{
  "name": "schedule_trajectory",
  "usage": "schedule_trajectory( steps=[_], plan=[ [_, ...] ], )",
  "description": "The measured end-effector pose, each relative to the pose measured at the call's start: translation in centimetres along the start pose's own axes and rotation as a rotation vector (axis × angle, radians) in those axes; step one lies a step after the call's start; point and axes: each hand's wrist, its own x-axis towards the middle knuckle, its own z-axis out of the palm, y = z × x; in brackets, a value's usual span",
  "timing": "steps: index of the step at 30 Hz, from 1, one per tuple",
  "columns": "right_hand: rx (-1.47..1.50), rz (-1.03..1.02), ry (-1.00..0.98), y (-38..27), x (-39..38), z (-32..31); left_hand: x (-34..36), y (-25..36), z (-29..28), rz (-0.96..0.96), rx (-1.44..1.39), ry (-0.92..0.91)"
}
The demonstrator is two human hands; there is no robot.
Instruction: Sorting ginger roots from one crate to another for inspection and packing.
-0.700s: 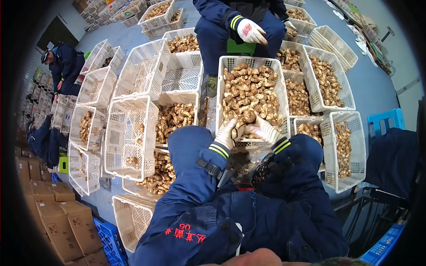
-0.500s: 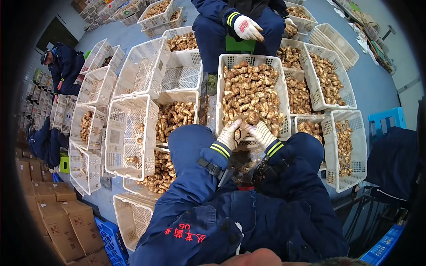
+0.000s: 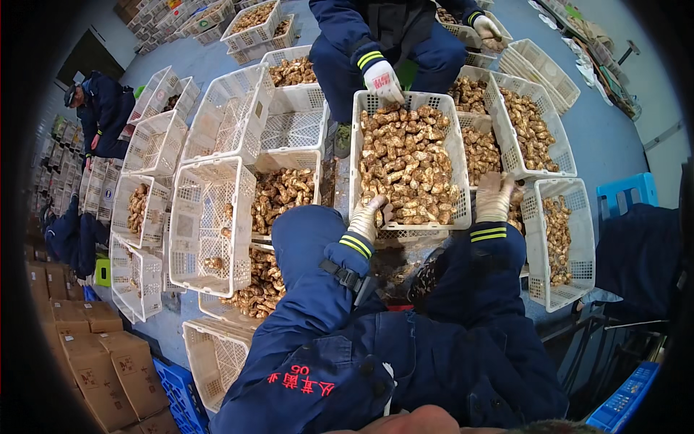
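Observation:
A white plastic crate (image 3: 463,181) heaped with knobbly brown-and-cream mushrooms (image 3: 408,155) stands before my knees. At its near left corner is my left hand (image 3: 367,217), in a pale glove, fingers curled round what looks like a mushroom, partly hidden by the fingers. Out past the crate's right side reaches my right hand (image 3: 494,197), gloved and slightly blurred. Its fingers stretch forward over a lower crate of mushrooms (image 3: 515,210), with nothing visible in them. Across from me, a co-worker's gloved hand (image 3: 385,81) touches the far end of the central crate.
Stacked mushroom crates flank me: a tilted, nearly bare crate (image 3: 210,220) on the left, fuller crates (image 3: 531,134) on the right. The co-worker's other hand (image 3: 489,32) is over a far right crate. Cardboard boxes (image 3: 108,376) and a blue stool (image 3: 627,189) stand farther out.
My right hand has left my left hand and swung right, beyond the central crate. The co-worker's one hand has come down to that crate; the other has reached out to the right.

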Motion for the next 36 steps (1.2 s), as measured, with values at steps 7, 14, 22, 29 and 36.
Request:
schedule_trajectory(
  steps=[7, 14, 22, 29, 36],
  plan=[
    [-1.297, -0.389, -0.445, 4.2, -0.1, 1.2, 1.1, -0.3, -1.8, -0.090, -0.012, -0.065],
    [-2.447, -0.424, -0.559, 10.2, 2.1, 0.4, 0.7, -0.8, -0.4, -0.027, 0.016, -0.026],
    [-2.603, -0.347, -0.472, 12.3, 2.4, 0.8, 0.6, -1.1, 0.6, -0.032, 0.056, -0.033],
    [-1.724, -0.292, -0.509, 11.0, 6.0, -1.5, 1.2, -1.2, 1.0, -0.065, 0.019, -0.103],
    [-0.766, 0.383, -0.461, 9.9, -1.4, 0.5, 1.1, -1.0, -0.3, -0.042, 0.032, -0.062]
  ],
)
